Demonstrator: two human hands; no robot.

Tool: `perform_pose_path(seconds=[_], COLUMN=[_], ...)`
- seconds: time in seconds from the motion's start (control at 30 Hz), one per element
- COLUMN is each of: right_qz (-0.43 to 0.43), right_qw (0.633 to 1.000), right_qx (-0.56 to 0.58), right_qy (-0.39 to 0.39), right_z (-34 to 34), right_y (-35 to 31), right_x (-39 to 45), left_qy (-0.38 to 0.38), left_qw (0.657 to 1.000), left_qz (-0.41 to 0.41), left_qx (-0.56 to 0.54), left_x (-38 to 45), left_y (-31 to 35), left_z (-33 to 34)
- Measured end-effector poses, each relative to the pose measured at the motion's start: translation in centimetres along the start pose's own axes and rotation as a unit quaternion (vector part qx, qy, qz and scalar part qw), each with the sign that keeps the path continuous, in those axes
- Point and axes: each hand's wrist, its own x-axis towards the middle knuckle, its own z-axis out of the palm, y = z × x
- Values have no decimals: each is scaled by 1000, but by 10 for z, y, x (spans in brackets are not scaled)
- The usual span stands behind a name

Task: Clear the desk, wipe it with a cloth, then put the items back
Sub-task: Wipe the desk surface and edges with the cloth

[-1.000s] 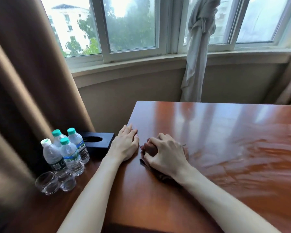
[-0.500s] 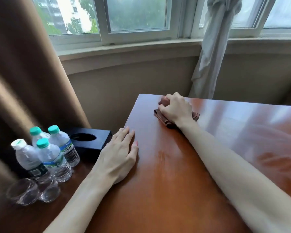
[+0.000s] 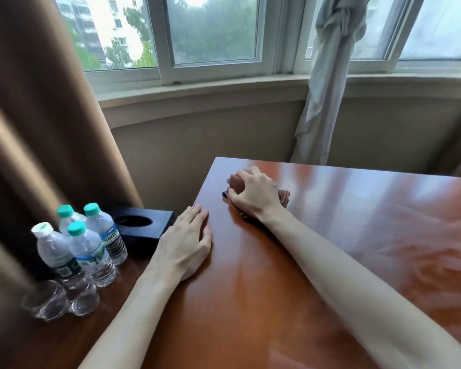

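While right hand (image 3: 253, 195) fingers bunch the brown cloth (image 3: 237, 183) at the glossy wooden worktop's (image 3: 277, 288) far-left corner, unwiped surface lies rightward; left hand (image 3: 185, 245) rests flat, nearer.

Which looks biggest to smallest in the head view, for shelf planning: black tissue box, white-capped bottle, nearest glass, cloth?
1. White-capped bottle and black tissue box: look alike, unranked.
2. Nearest glass, though it is closest to the camera.
3. Cloth: mostly hidden under the right hand, so unsure.

Right hand (image 3: 253, 194) and cloth (image 3: 237, 183) now far forward, near desk's (image 3: 250, 288) far-left corner.
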Motion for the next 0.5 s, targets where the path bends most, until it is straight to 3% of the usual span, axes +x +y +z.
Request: perform_pose_path(seconds=[0.3,0.4,0.5], right_qz=[-117,-103,-75], right_qw=[993,994,997], right_qx=[7,20,9], right_qy=[27,4,3], right_z=[-52,-54,-41], right_y=[-49,-43,-26], right_x=[-195,-190,-132], left_qy=[21,7,26], left_qw=[1000,1000,999], left_qz=[-6,5,24], left_qx=[5,7,7], left_x=[-18,-16,-13], left_y=[14,10,4], left_z=[-16,-14,-8])
